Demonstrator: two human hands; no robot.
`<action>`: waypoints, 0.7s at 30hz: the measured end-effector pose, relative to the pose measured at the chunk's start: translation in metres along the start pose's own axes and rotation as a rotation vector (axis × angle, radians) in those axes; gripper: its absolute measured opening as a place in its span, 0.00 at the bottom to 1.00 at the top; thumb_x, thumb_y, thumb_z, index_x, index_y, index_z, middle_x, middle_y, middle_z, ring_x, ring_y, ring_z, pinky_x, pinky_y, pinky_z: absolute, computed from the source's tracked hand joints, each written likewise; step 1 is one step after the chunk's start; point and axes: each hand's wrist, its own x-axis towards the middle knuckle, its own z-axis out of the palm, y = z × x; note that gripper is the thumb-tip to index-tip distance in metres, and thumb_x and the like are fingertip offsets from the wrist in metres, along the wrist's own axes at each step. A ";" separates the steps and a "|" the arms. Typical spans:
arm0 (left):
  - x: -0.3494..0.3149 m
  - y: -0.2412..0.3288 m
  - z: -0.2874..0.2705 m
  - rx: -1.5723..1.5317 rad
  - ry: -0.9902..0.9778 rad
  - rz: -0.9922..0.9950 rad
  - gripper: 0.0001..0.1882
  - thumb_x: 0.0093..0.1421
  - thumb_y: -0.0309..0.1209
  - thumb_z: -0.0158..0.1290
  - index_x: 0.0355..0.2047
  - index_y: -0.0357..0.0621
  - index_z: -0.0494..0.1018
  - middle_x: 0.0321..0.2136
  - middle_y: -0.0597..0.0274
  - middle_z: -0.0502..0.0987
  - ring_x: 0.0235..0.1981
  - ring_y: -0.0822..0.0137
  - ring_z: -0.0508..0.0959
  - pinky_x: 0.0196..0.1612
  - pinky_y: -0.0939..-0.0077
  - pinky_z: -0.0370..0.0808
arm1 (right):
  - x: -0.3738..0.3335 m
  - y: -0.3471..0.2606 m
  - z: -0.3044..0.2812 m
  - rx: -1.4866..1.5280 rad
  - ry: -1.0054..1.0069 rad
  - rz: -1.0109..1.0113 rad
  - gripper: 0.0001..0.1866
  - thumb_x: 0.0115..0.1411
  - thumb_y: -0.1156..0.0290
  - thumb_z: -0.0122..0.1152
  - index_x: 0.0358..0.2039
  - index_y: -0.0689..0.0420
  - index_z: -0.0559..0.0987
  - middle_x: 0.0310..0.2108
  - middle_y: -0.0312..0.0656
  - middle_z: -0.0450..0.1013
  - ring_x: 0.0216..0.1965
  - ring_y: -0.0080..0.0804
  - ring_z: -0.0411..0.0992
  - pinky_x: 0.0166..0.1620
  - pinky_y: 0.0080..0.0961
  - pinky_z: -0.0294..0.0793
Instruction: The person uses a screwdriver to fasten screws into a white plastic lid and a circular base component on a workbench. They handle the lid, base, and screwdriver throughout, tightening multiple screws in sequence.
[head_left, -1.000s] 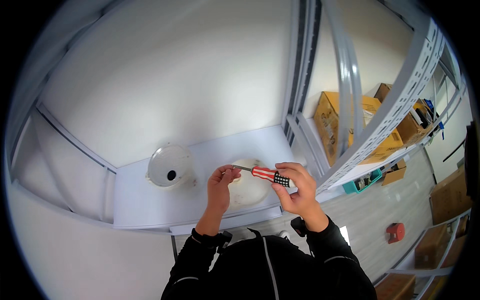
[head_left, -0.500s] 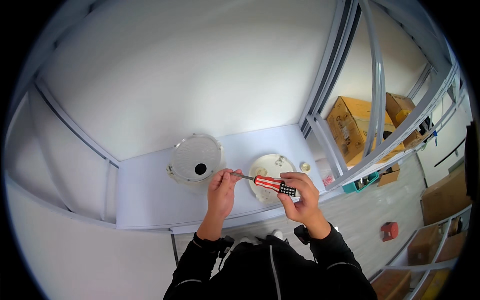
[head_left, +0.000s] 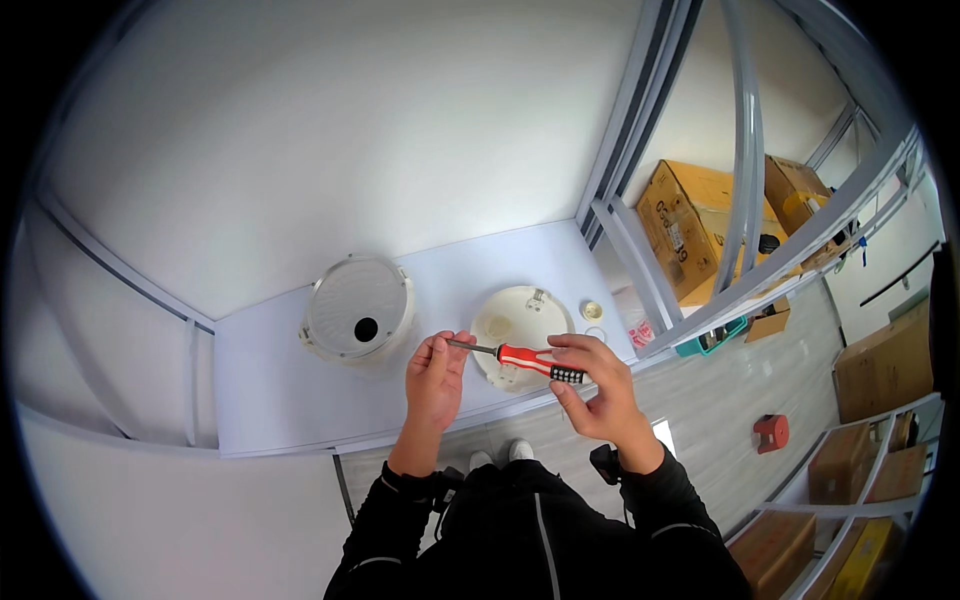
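Observation:
In front of me, above the table's near edge, a screwdriver (head_left: 522, 360) with a red and white handle and a black, white-dotted end is held between both hands. My left hand (head_left: 434, 390) pinches the tip of its metal shaft. Around the handle's end, the fingers and thumb of my right hand (head_left: 606, 398) are closed. Left of the hands stands a round white tub (head_left: 345, 290) with a ribbed, translucent top and a dark round hole. Partly behind the screwdriver lies a round cream-white lid (head_left: 545, 318) with small fittings on it.
A small cream cup-like part (head_left: 592, 311) and a thin ring (head_left: 596, 334) lie right of the lid on the white table (head_left: 280, 415). Grey frame posts (head_left: 645, 130) rise at the right. Beyond are cardboard boxes (head_left: 690, 240), a teal crate (head_left: 715, 340) and a red stool (head_left: 771, 433).
The view has shifted, so the table and its parts appear further left. My hands still hold the screwdriver, now tilted slightly differently.

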 end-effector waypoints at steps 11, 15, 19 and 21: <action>-0.002 -0.044 0.065 0.098 -0.092 -0.018 0.09 0.78 0.31 0.51 0.48 0.40 0.78 0.50 0.50 0.84 0.55 0.54 0.84 0.68 0.57 0.76 | -0.016 0.017 -0.083 0.004 0.014 0.206 0.19 0.62 0.70 0.74 0.51 0.63 0.82 0.40 0.52 0.82 0.40 0.47 0.83 0.46 0.33 0.80; 0.005 -0.057 0.082 0.239 -0.128 -0.055 0.08 0.78 0.29 0.50 0.48 0.39 0.77 0.51 0.49 0.83 0.53 0.53 0.84 0.67 0.54 0.77 | -0.019 0.021 -0.106 -0.016 0.080 0.086 0.20 0.62 0.72 0.73 0.53 0.63 0.80 0.40 0.52 0.82 0.41 0.48 0.83 0.46 0.35 0.79; 0.006 -0.072 0.081 0.168 -0.209 -0.136 0.09 0.79 0.28 0.48 0.51 0.41 0.76 0.50 0.49 0.84 0.52 0.55 0.85 0.64 0.51 0.78 | -0.026 0.032 -0.122 0.044 0.111 0.067 0.21 0.63 0.73 0.72 0.54 0.64 0.78 0.41 0.51 0.82 0.42 0.46 0.83 0.48 0.34 0.80; 0.007 -0.075 0.076 0.060 -0.273 -0.192 0.10 0.79 0.29 0.47 0.53 0.42 0.76 0.50 0.49 0.84 0.52 0.55 0.85 0.63 0.50 0.79 | -0.029 0.042 -0.123 0.116 0.127 0.093 0.21 0.63 0.73 0.72 0.54 0.64 0.78 0.41 0.51 0.82 0.43 0.44 0.83 0.49 0.34 0.80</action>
